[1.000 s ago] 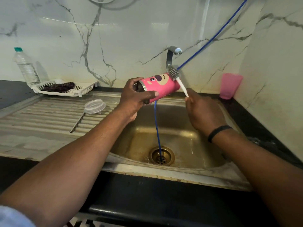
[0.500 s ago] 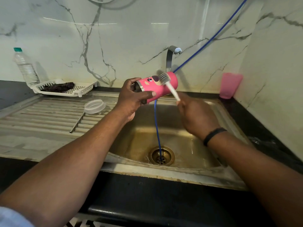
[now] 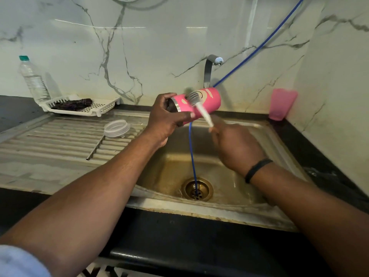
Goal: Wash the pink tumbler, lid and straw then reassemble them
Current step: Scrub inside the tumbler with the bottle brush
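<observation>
Marble-walled kitchen, steel sink (image 3: pixel 265 134) set in dark counter. We hold pink tumbler (image 3: pixel 207 102) on its side above sink's back edge, left hand (image 3: pixel 167 120) clamped round mouth end; right hand (image 3: pixel 237 146) closed on bottle brush (image 3: pixel 199 105), bristles against tumbler's outer wall. Lid (image 3: pixel 116 127) and straw (image 3: pixel 95 145) lie on drainboard, near basin's left edge. Risk: wet tumbler slips under brush pressure (drops into basin). Brush head blurred; tumbler's inside hidden.
</observation>
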